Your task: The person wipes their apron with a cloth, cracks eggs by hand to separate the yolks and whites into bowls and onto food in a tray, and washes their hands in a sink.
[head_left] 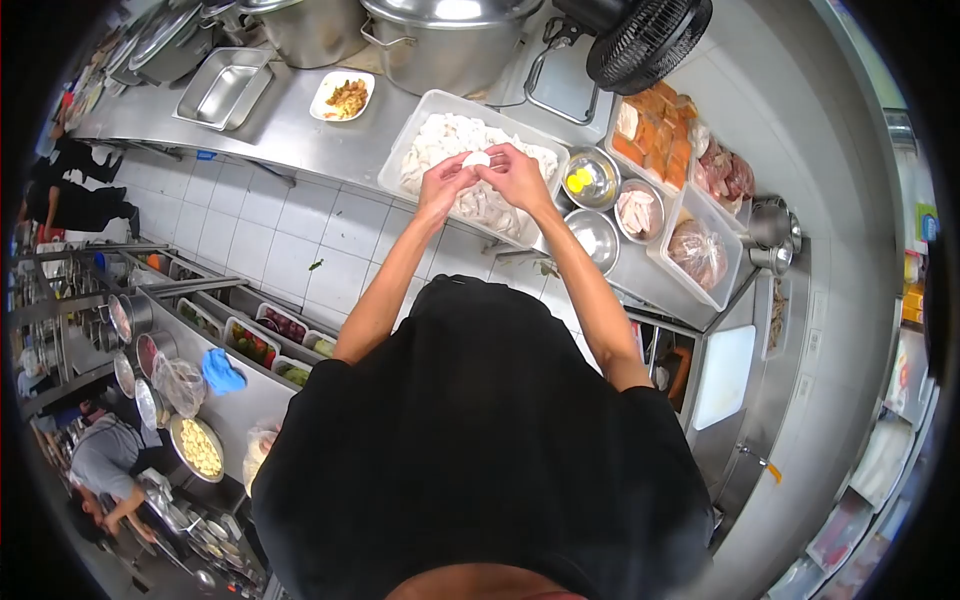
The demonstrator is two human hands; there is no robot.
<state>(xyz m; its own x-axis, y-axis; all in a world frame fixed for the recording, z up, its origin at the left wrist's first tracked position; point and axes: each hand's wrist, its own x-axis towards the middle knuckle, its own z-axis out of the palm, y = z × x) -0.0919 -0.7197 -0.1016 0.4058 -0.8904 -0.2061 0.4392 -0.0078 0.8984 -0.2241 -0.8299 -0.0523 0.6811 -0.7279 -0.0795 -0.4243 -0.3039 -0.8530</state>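
Note:
Both hands meet over a white rectangular tub (396,165) filled with pale, whitish food pieces (440,140). Between their fingertips is a small round white piece (477,159), perhaps an egg. My left hand (447,185) pinches it from the left, and my right hand (514,173) pinches it from the right. Right of the tub stands a steel bowl (603,178) with yellow yolks (579,180) inside. Another steel bowl (592,240) sits just below it, beside a bowl of pale strips (636,212).
Steel pots (440,55), a tray (222,90) and a plate of food (342,97) line the back. At the right are a fan (650,45), salmon (655,130) and bagged meat (697,255). A person in grey (105,455) works at far left.

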